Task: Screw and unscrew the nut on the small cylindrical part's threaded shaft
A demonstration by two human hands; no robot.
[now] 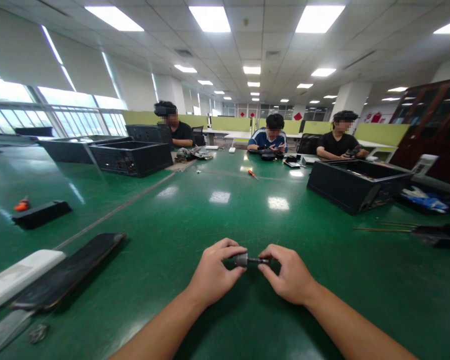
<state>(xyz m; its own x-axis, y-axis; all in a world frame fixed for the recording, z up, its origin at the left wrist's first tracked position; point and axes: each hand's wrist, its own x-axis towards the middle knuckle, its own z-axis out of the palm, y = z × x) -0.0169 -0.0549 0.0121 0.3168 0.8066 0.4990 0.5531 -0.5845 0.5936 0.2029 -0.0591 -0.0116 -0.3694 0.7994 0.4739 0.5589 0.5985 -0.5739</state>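
Above the green table, a small metal part (243, 259) is held level between both hands. It has a wide grey cylinder on the left and a thin dark shaft (255, 260) pointing right; its exact kind I cannot make out. My left hand (216, 272) is closed on the cylinder, thumb below and fingers above. With thumb and forefinger, my right hand (290, 272) pinches the shaft's far end. The fingertips hide both ends of the part.
Black computer cases (354, 182) stand on the green table (225, 220), right and back left. At left lie a white power strip (20, 275), a long dark flat piece (75, 267) and a black block (41, 215). An orange screwdriver (252, 174) lies farther back; several people sit beyond.
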